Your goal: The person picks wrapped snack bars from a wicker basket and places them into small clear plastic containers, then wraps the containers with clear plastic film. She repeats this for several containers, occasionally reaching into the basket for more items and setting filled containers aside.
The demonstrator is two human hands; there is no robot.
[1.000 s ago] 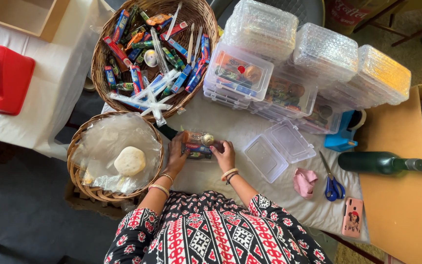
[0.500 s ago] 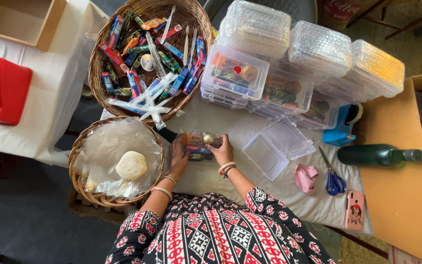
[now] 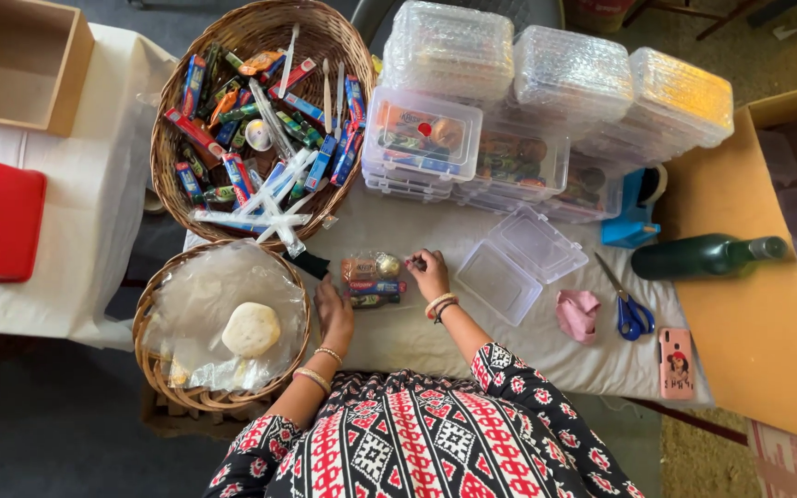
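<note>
Head view: a cloth-covered table [image 3: 472, 350] is seen from above, with a person in a red, black and white patterned top seated at it.
Left hand [image 3: 334, 312]: laid flat, fingers together, at the left edge of a small clear packet [image 3: 373, 280] — nothing is gripped.
Right hand [image 3: 429, 273]: fingertips are pinched on the packet's right end; whether anything else is held between them cannot be told.
Packet: it lies on the cloth between the two hands, filled with a few small coloured items and one round gold piece.
Open box [image 3: 518, 265]: a clear hinged box lies empty just right of the right hand, lid thrown back.
Supply: a large wicker basket [image 3: 260, 120] is heaped with coloured tubes and white sticks; a smaller basket [image 3: 219, 327] holds plastic film and a pale round lump.
Progress: filled clear boxes [image 3: 509, 120] are stacked behind in several piles — much appears packed, yet the open box is unfilled and the big basket remains full, so plenty is judged left.
Also seen: scissors [image 3: 632, 309], a pink cloth [image 3: 578, 314], a green bottle [image 3: 703, 256] and a phone [image 3: 676, 362].
</note>
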